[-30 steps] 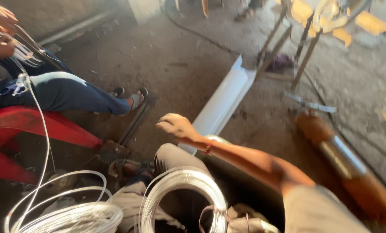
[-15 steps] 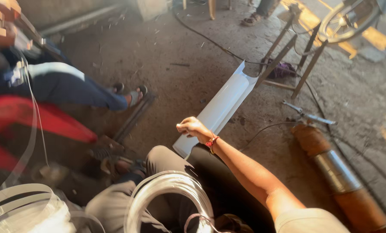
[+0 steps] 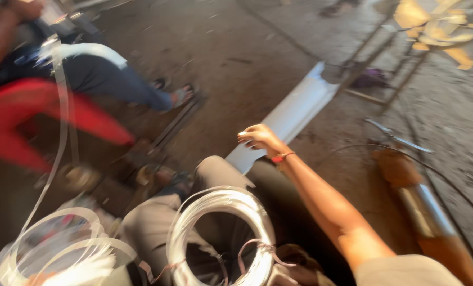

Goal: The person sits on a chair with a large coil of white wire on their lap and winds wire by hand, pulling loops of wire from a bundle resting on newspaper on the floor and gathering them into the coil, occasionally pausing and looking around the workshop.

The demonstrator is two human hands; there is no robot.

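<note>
Head view: right hand (image 3: pixel 258 139) beside gutter's edge (image 3: pixel 294 114).

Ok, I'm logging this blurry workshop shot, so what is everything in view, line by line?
coil of pale wire: one, whitish, on the person's lap.
looser pale wire loops: a few, whitish, bottom left, a strand rising toward the top left.
long pale metal channel: one, light grey, on the dirt floor ahead of the right hand.
red plastic chair: one, red, left.
another person's leg in blue trousers: one, upper left, sandalled foot on the floor.
rusty orange cylinder: one, right.
metal frame legs: several, dark, top right.
right hand: outstretched, loosely curled, red band at the wrist, holding nothing clear.
left hand: not in view.
</note>
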